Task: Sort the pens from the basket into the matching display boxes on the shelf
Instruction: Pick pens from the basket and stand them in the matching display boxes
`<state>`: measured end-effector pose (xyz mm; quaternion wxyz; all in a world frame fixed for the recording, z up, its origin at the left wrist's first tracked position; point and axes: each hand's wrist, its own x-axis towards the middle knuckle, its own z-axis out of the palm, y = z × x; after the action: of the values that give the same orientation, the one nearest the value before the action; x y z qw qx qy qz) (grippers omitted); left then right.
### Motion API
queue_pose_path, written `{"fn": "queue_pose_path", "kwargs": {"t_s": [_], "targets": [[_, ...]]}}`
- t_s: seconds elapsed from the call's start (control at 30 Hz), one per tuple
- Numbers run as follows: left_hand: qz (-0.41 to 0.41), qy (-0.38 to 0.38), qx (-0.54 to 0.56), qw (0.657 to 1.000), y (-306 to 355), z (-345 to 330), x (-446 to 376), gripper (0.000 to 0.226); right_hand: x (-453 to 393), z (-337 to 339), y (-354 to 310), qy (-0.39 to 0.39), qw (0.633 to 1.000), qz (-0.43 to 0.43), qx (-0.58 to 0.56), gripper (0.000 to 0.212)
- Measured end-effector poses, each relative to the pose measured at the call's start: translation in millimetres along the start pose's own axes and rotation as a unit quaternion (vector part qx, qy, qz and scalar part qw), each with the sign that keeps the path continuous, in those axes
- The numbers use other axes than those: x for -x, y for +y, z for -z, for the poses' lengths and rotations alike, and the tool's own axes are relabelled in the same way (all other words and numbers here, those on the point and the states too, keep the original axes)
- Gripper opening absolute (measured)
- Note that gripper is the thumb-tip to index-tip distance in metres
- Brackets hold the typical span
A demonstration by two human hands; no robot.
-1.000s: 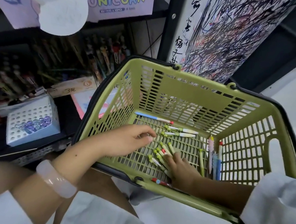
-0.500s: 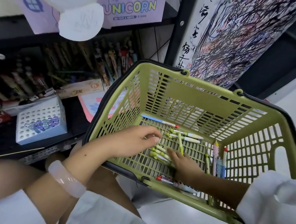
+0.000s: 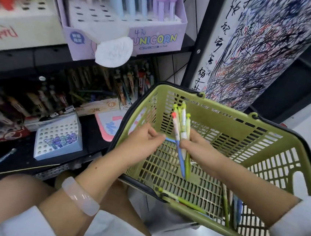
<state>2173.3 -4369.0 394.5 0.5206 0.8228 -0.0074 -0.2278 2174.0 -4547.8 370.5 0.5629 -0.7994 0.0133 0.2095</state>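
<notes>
Several pens (image 3: 180,137) bunched in right hand (image 3: 197,147) | count unclear | left hand (image 3: 144,143) blurred

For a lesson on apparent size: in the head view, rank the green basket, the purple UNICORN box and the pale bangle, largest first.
1. green basket, closest and widest
2. purple UNICORN box, partly cut off at the top
3. pale bangle

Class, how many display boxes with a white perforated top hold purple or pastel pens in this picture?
2. The lilac cardboard UNICORN display box sits on the upper shelf; the small pale-blue box with purple-topped pens sits on the lower shelf. Others may be hidden.
</notes>
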Motion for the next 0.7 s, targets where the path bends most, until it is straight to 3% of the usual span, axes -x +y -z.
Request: {"fn": "queue_pose_path", "kwargs": {"t_s": [0.1, 0.2, 0.27, 0.43, 0.57, 0.7], "targets": [[0.032, -0.094, 0.203, 0.974, 7.7, -7.5, 9.2, 0.063, 2.9, -11.5, -39.3, -0.001, 0.995, 0.090, -0.031, 0.044], [-0.030, -0.072, 0.416, 0.906, 19.9, -11.0, 13.9, 0.049, 12.7, -26.0, -67.5, 0.004, 0.985, 0.154, 0.073, 0.039], [-0.043, 0.003, 0.452, 0.891, 29.1, -11.1, 17.6, 0.030, 18.9, -35.6, -80.1, -0.007, 0.960, 0.228, 0.162, 0.048], [-0.074, 0.099, 0.498, 0.858, 42.7, -0.6, 27.5, 0.039, 28.6, -49.6, -94.3, -0.001, 0.935, 0.281, 0.217, 0.091], [-0.103, 0.138, 0.528, 0.831, 51.3, 11.9, 36.5, 0.027, 39.0, -60.9, -110.4, 0.012, 0.902, 0.356, 0.245, 0.099], [-0.105, 0.132, 0.534, 0.829, 49.4, 27.5, 52.3, 0.016, 40.6, -70.7, -129.6, -0.001, 0.880, 0.381, 0.282, 0.100]]}}
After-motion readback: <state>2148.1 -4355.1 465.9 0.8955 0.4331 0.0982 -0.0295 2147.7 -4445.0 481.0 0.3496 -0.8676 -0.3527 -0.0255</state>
